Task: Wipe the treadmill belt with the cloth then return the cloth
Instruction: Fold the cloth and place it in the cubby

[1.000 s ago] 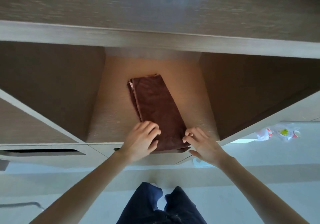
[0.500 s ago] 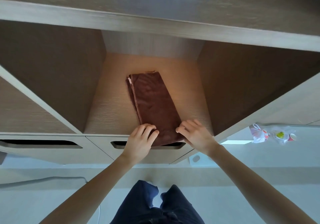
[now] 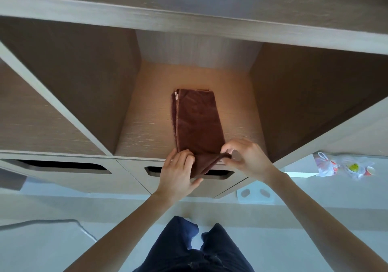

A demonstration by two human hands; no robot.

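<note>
At the frame's centre the left grip point(image 3: 178, 173) curls fingers and thumb round the near left corner of the cloth point(image 3: 197, 122). The cloth is a folded brown strip lying lengthwise on the middle shelf point(image 3: 147, 114), its near end drooping over the front edge. The right grip point(image 3: 249, 160) pinches the cloth's near right corner. At right, a bag point(image 3: 324, 165) lies on the floor.

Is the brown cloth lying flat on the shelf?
No, the left hand and right hand hold the near end of the cloth off the shelf.
</note>
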